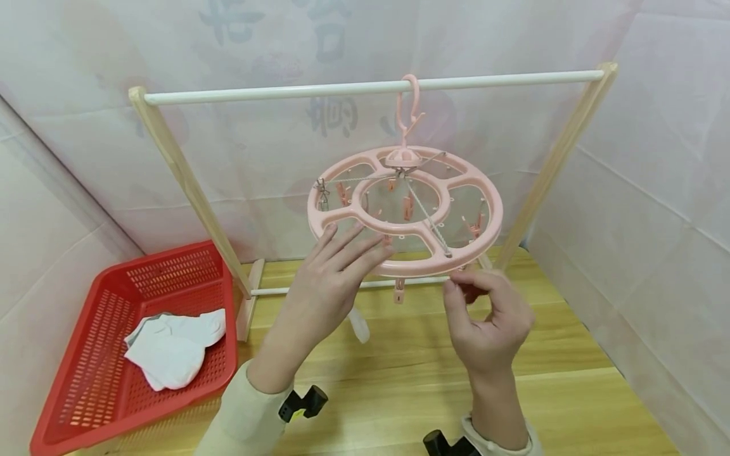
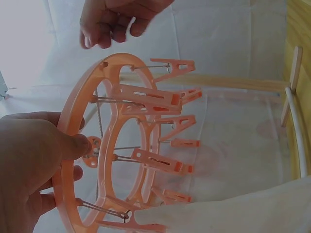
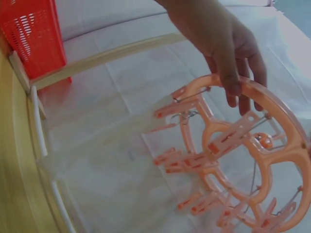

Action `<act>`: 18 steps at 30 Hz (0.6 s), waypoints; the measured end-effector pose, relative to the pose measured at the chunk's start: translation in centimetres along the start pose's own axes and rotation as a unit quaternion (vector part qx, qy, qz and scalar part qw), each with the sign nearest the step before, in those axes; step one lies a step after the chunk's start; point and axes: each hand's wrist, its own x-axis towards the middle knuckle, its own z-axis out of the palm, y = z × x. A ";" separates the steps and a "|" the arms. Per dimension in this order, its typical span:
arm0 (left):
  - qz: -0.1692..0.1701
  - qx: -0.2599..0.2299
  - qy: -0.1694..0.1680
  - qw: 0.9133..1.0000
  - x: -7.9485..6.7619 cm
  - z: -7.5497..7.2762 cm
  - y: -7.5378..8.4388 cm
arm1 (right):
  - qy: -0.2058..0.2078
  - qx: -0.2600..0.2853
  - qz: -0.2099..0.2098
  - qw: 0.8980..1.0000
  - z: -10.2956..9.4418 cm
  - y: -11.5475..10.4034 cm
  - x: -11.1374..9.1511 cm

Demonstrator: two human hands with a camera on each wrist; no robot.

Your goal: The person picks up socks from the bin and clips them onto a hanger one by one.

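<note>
A round pink clip hanger (image 1: pixel 393 269) hangs by its hook from a white rail, with several pink clothespins (image 2: pixel 158 160) below its rings. My left hand (image 1: pixel 331 291) grips the outer ring at its near left, thumb on one face and fingers on the other in the left wrist view. Close to the front right of the ring, my right hand (image 1: pixel 490 316) has loosely curled fingers with nothing seen between them; the left wrist view shows a gap to the ring. A white sock-like cloth (image 2: pixel 233 213) hangs from a clothespin near my left hand, mostly hidden in the head view.
A red basket (image 1: pixel 228 329) stands on the left of the wooden table (image 1: pixel 542 405), holding white socks (image 1: pixel 171 348). The white rail (image 1: pixel 256 92) spans two wooden posts, with a lower bar near the tabletop. Fabric walls enclose the back and sides.
</note>
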 end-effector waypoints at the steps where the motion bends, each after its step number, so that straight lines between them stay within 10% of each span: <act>1: -0.001 -0.001 -0.001 1.000 0.1 -0.1 0.0 | -0.026 0.026 0.011 0.999 -0.2 0.0 0.0; 11: -0.005 0.004 0.006 1.000 0.2 -0.1 -0.2 | -0.229 0.018 0.152 0.961 0.1 0.0 -0.4; 18: -0.001 -0.019 0.007 1.000 0.5 -0.8 0.2 | -0.311 0.093 0.288 0.901 0.2 0.4 -1.0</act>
